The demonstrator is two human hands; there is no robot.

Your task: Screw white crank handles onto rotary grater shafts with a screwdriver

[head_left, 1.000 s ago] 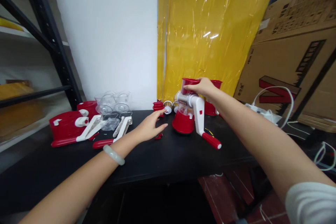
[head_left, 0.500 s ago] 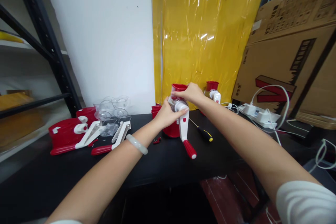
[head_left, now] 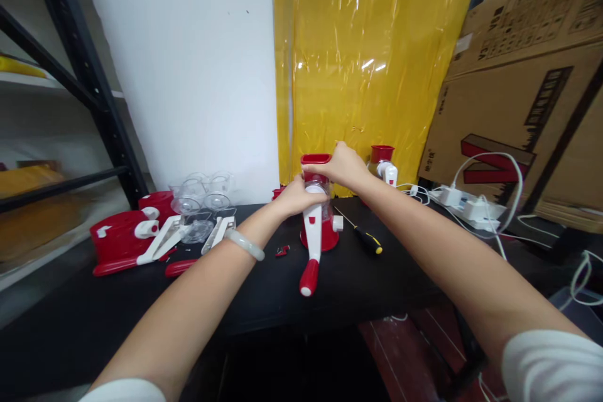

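Observation:
A red-and-white rotary grater (head_left: 333,240) stands upright on the black table in front of me. Its white crank (head_left: 313,235) hangs down toward me and ends in a red grip. My left hand (head_left: 298,196) grips the grater's clear middle from the left, thumb across the top of the crank. Around the red hopper (head_left: 315,159) at the top, my right hand (head_left: 347,171) is closed from the right. A white knob (head_left: 338,223) sticks out at the base's right side. Parts of the grater's middle are hidden by my fingers.
A screwdriver (head_left: 368,240) lies right of the grater, a small red clip (head_left: 282,251) left. Red bases (head_left: 115,242), white cranks and clear plastic parts (head_left: 195,195) sit at left. Another grater (head_left: 382,154) stands behind. A power strip (head_left: 473,207) and cardboard boxes (head_left: 509,107) are at right.
The grater has turned and straightened, its crank grip swinging to the left. The knob on its right side has come into view. Both hands keep their hold.

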